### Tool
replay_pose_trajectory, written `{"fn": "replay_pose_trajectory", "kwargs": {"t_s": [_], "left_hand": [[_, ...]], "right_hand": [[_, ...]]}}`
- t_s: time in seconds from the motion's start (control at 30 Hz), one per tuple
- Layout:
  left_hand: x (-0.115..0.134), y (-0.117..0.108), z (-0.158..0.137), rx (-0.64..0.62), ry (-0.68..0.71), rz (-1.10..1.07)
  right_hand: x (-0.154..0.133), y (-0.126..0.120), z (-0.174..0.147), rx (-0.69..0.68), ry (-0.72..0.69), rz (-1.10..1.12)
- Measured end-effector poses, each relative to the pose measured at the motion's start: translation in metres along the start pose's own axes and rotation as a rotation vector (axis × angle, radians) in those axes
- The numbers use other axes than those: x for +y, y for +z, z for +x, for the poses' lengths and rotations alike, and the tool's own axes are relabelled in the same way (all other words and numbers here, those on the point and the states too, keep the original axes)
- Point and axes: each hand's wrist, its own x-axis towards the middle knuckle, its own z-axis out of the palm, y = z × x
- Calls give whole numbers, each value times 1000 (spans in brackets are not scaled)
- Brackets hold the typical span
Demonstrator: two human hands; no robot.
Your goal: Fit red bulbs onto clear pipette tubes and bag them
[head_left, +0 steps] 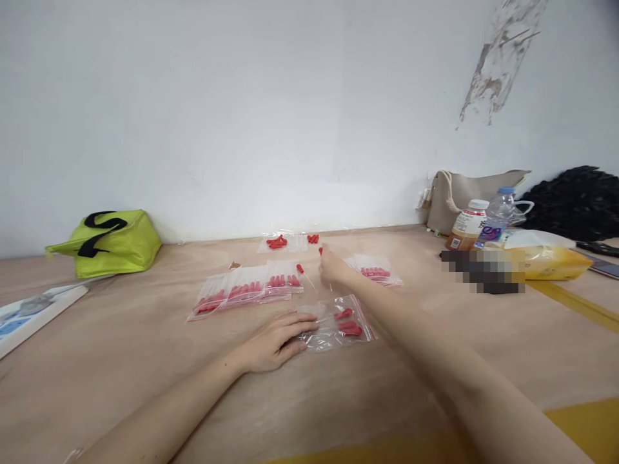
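In the head view my left hand (278, 338) lies flat with fingers stretched over the left end of a clear zip bag (322, 340). Several red dropper bulbs (349, 327) show inside that bag. My right hand (334, 267) reaches farther out, fingers pinched round a dropper (320, 251); its red bulb peeks out at the left and a thin tip below. Just left of this hand a loose dropper (300, 269) with a red bulb and thin clear tube rests on the table. Filled zip bags (246, 287) overlap in a row to the left, holding red-bulbed droppers.
Another filled bag (374, 270) lies right of my right wrist. Near the wall are a bag with red pieces (276, 242) and loose red bulbs (313, 239). A lime-green bag (120, 241) and power strip (43, 316) are left; bottles (468, 225) and a yellow packet (551, 258) right.
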Motion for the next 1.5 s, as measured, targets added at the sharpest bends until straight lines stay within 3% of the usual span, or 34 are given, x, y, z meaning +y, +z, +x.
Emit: {"fn": "replay_pose_trajectory", "kwargs": {"t_s": [0.1, 0.2, 0.37, 0.57, 0.7, 0.77, 0.87, 1.03, 1.23, 1.5], "left_hand": [[-1, 0, 0, -8, -9, 22], [-1, 0, 0, -15, -13, 31], [-1, -1, 0, -34, -29, 45], [-1, -1, 0, -41, -32, 35], [-2, 0, 0, -39, -42, 16], [-2, 0, -1, -37, -37, 14], [-2, 0, -1, -41, -30, 22], [-2, 0, -2, -54, -45, 37], [-2, 0, 0, -49, -40, 23], [-3, 1, -1, -40, -43, 32]], "right_hand": [[31, -14, -22, 297, -115, 256], [61, -20, -56, 385, -36, 578], [82, -11, -95, 379, -1, 852], [82, 3, -99, 337, 90, 990], [80, 6, -106, 205, 186, 1120], [83, 5, -109, 130, 157, 1095], [89, 3, -109, 57, 56, 877], [90, 0, -108, 31, -99, 601], [89, -4, -112, 102, -146, 354], [98, -13, -111, -113, -212, 443]]}}
